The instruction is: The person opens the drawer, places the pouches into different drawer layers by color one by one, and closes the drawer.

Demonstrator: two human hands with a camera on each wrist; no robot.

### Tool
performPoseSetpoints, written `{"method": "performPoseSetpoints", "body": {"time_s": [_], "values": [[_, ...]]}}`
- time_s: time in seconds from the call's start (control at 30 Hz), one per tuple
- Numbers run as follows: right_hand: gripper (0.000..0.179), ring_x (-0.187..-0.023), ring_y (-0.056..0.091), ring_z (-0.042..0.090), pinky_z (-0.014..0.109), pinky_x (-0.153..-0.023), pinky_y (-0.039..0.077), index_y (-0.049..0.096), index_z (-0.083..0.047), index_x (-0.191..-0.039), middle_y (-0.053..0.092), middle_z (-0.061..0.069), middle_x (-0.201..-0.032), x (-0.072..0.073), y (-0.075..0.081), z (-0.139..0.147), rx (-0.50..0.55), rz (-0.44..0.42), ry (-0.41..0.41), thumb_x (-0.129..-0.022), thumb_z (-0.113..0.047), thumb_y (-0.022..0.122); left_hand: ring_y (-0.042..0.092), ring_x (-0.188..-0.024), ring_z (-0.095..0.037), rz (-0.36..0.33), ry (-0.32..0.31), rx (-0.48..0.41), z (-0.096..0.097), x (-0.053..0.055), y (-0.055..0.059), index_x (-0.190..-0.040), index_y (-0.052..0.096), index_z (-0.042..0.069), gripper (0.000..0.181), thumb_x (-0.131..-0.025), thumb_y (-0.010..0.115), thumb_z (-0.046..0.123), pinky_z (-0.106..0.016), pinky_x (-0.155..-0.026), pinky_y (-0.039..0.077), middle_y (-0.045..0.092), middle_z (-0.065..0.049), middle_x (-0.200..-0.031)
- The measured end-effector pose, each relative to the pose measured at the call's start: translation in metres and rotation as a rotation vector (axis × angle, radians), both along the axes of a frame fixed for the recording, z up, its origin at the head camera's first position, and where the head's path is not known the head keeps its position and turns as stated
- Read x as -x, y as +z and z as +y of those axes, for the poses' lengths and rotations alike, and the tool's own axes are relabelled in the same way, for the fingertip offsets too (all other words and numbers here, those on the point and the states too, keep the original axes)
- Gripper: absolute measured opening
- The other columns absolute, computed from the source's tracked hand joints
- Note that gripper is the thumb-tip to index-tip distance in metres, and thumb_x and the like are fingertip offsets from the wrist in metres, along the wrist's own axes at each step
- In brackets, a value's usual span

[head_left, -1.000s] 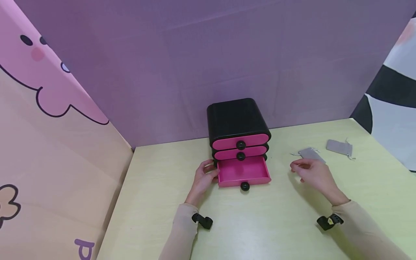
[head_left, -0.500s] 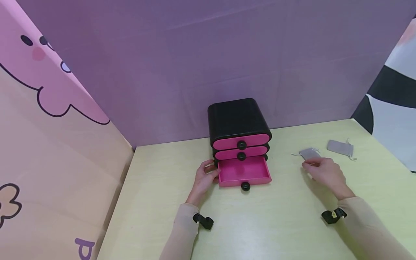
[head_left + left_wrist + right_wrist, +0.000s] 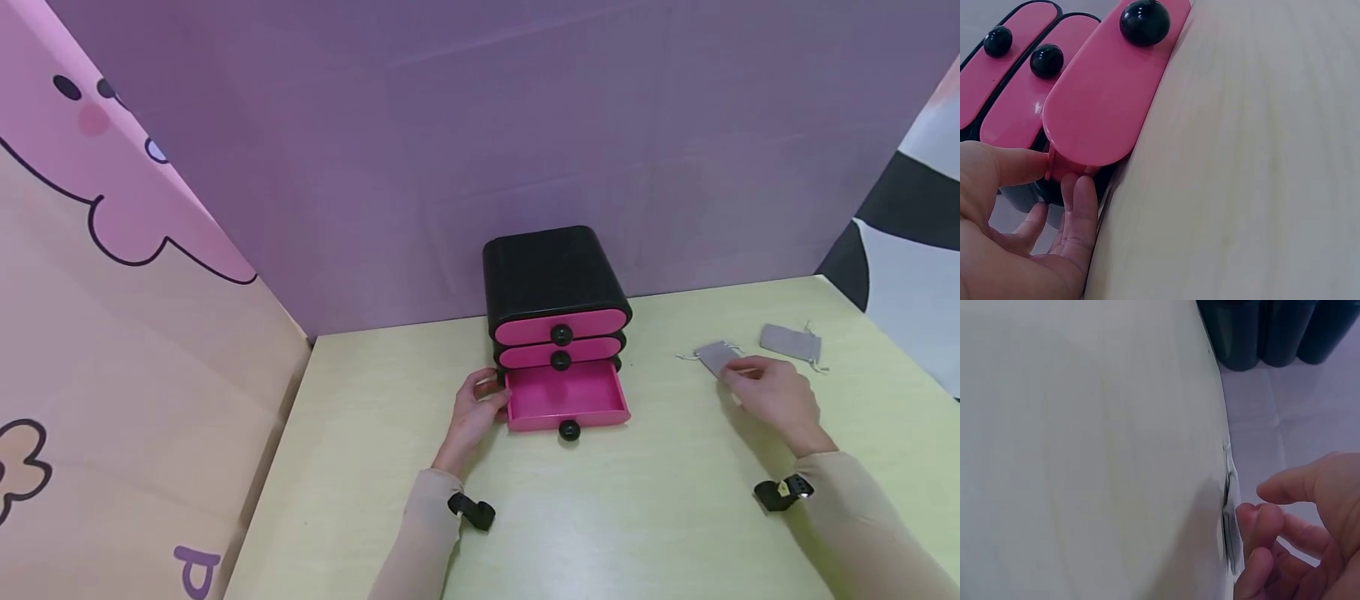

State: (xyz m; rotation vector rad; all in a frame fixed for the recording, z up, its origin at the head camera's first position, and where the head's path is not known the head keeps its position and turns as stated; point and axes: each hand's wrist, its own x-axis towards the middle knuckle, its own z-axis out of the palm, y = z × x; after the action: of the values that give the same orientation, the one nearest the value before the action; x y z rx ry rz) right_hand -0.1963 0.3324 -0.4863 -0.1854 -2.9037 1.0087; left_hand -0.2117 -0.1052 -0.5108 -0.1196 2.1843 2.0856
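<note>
A small black chest [image 3: 553, 279] with pink drawers stands against the back of the table, its bottom drawer [image 3: 566, 400] pulled out and bare inside. My left hand [image 3: 471, 417] is at that drawer's left side; in the left wrist view, the thumb and fingers [image 3: 1082, 203] hold its side wall [image 3: 1063, 164]. My right hand [image 3: 776, 400] hovers at the near end of a grey drawstring pouch [image 3: 714, 357], partly covering it. Thumb and bent fingers are apart in the right wrist view, beside the pouch [image 3: 1232, 519], with nothing between them.
A second grey drawstring pouch [image 3: 791, 342] lies farther right on the pale wooden table [image 3: 600, 517]. A purple cloth wall [image 3: 450, 167] rises behind the chest, and a printed panel [image 3: 135, 350] borders the left side.
My right hand has moved right, over the near end of the closer pouch. The left hand stays at the drawer; the whole view has shifted slightly.
</note>
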Motion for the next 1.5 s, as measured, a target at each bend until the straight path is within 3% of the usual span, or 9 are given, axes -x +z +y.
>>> {"method": "performPoseSetpoints", "body": {"time_s": [0.1, 0.27, 0.37, 0.87, 1.17, 1.5], "values": [[0.054, -0.075, 0.065, 0.017, 0.03, -0.059, 0.043, 0.066, 0.001, -0.136, 0.077, 0.026, -0.109, 0.001, 0.0, 0.006, -0.009, -0.022, -0.025, -0.106, -0.042, 0.055, 0.071, -0.097, -0.019, 0.005, -0.003, -0.003, 0.0, 0.0, 0.0, -0.15, 0.052, 0.004, 0.052, -0.1, 0.069, 0.007, -0.028, -0.078, 0.064, 0.061, -0.023, -0.144], [0.058, -0.094, 0.069, 0.04, 0.033, -0.063, 0.044, 0.063, 0.003, -0.138, 0.069, 0.034, -0.126, 0.001, -0.002, 0.014, -0.017, -0.084, -0.025, -0.105, -0.044, 0.054, 0.071, -0.095, -0.019, 0.004, -0.008, -0.008, -0.001, 0.002, -0.002, -0.15, 0.052, 0.004, 0.052, -0.1, 0.069, 0.007, -0.028, -0.078, 0.064, 0.061, -0.024, -0.143], [0.059, -0.1, 0.069, 0.045, 0.036, -0.063, 0.045, 0.063, 0.003, -0.139, 0.065, 0.036, -0.132, 0.001, -0.003, 0.017, -0.03, -0.114, -0.011, -0.104, -0.044, 0.054, 0.071, -0.094, -0.018, 0.003, -0.008, -0.009, -0.001, 0.001, -0.001, -0.15, 0.052, 0.004, 0.052, -0.1, 0.069, 0.007, -0.029, -0.079, 0.064, 0.062, -0.024, -0.142], [0.058, -0.089, 0.066, 0.032, 0.034, -0.061, 0.043, 0.067, 0.002, -0.134, 0.067, 0.034, -0.131, -0.002, -0.009, 0.023, -0.054, -0.103, -0.011, -0.102, -0.046, 0.06, 0.071, -0.096, -0.018, 0.004, -0.009, -0.004, 0.001, -0.003, -0.005, -0.149, 0.053, 0.003, 0.052, -0.1, 0.071, 0.009, -0.031, -0.081, 0.065, 0.062, -0.025, -0.142], [0.057, -0.089, 0.064, 0.033, 0.036, -0.062, 0.041, 0.066, 0.005, -0.133, 0.065, 0.036, -0.129, 0.001, -0.003, 0.022, -0.073, -0.127, 0.015, -0.104, -0.043, 0.06, 0.072, -0.098, -0.02, 0.007, -0.002, 0.002, 0.001, -0.003, 0.0, -0.148, 0.053, 0.004, 0.052, -0.1, 0.071, 0.01, -0.035, -0.083, 0.066, 0.062, -0.024, -0.141], [0.053, -0.084, 0.062, 0.026, 0.032, -0.064, 0.041, 0.07, 0.006, -0.126, 0.073, 0.028, -0.113, 0.003, -0.008, 0.022, -0.057, -0.102, 0.041, -0.103, -0.041, 0.06, 0.073, -0.101, -0.023, -0.013, 0.005, 0.014, 0.0, -0.003, 0.001, -0.149, 0.053, 0.004, 0.052, -0.101, 0.071, 0.01, -0.034, -0.086, 0.066, 0.063, -0.025, -0.142]]}}
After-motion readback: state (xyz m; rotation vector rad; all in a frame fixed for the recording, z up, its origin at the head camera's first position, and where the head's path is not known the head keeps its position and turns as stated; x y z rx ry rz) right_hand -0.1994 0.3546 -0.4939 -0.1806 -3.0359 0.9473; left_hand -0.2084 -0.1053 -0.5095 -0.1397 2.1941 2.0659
